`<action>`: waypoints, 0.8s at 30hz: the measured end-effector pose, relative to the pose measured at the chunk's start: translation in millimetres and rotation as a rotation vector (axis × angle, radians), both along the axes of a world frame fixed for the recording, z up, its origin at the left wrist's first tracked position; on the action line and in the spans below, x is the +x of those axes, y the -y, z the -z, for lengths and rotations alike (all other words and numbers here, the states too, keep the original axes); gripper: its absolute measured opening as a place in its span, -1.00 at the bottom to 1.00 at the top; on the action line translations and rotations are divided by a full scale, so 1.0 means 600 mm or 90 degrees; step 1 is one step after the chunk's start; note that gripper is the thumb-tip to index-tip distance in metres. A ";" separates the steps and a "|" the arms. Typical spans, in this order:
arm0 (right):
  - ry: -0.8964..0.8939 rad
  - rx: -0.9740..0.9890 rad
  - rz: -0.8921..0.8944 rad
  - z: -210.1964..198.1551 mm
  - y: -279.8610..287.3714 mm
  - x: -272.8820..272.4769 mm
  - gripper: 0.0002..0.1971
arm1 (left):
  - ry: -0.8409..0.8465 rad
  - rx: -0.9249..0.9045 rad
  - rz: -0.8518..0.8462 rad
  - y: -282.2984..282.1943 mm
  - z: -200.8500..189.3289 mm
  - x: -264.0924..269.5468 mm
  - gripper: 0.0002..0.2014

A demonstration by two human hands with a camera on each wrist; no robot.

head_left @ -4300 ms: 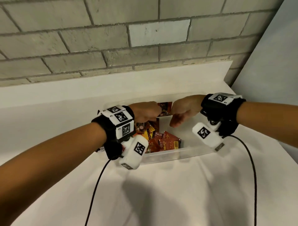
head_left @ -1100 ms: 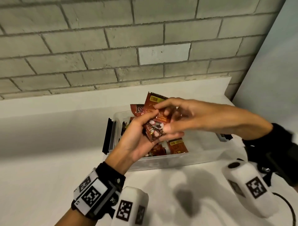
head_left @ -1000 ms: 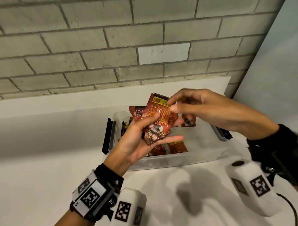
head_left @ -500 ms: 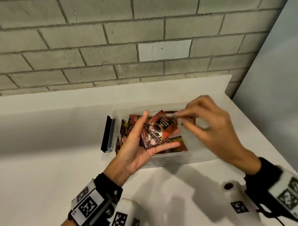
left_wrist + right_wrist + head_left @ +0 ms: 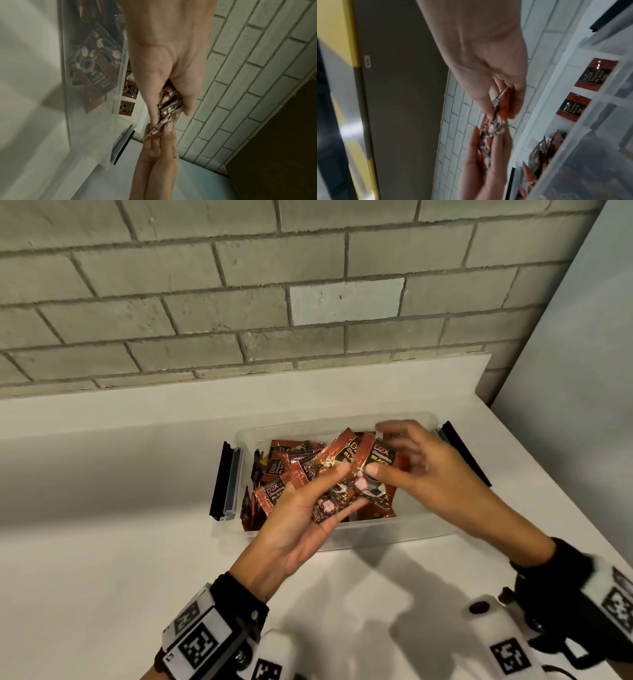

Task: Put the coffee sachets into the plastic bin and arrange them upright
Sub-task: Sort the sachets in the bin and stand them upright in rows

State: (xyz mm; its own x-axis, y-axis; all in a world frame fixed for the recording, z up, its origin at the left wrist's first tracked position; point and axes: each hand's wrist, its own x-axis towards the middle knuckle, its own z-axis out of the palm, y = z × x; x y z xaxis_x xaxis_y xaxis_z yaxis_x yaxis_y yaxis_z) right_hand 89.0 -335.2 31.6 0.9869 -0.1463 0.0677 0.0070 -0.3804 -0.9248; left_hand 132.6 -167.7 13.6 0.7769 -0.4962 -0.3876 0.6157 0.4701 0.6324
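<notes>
A clear plastic bin stands on the white counter, with several red-brown coffee sachets inside, some leaning at its left end and some lying flat. My left hand, palm up over the bin's front, grips a small stack of sachets between thumb and fingers. My right hand pinches one sachet at the stack's right edge. In the left wrist view the held stack shows edge-on, meeting the right hand's fingers. In the right wrist view the pinched sachet overlaps the stack.
Black latch handles sit at the bin's left end and right end. A grey brick wall rises behind the counter's raised back ledge. A plain grey wall closes off the right side. White counter spreads to the left and front.
Both hands have come down closer to the bin. My right hand, which was plucking at the top of the stack, now pinches a sachet against the stack's right side.
</notes>
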 end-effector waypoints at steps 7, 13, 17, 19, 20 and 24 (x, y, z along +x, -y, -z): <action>-0.100 0.196 -0.055 -0.012 0.031 -0.001 -0.76 | -0.025 0.010 0.013 0.001 0.004 0.001 -0.50; -0.124 0.204 -0.001 -0.007 0.048 0.008 -0.86 | -0.024 -0.019 0.067 0.006 0.002 -0.003 -0.67; -0.123 0.260 0.017 -0.023 0.075 0.014 -0.85 | -0.064 -0.083 0.067 0.000 -0.006 0.000 -0.89; -0.134 0.258 -0.017 -0.035 0.084 0.014 -0.82 | -0.043 -0.058 0.077 -0.002 -0.004 0.006 -0.62; -0.146 0.233 -0.048 -0.040 0.087 0.014 -0.80 | -0.027 -0.039 0.088 -0.001 -0.003 0.008 -0.49; -0.188 0.076 -0.140 -0.054 0.083 0.019 -0.69 | 0.012 -0.013 0.137 0.004 0.003 0.016 -0.43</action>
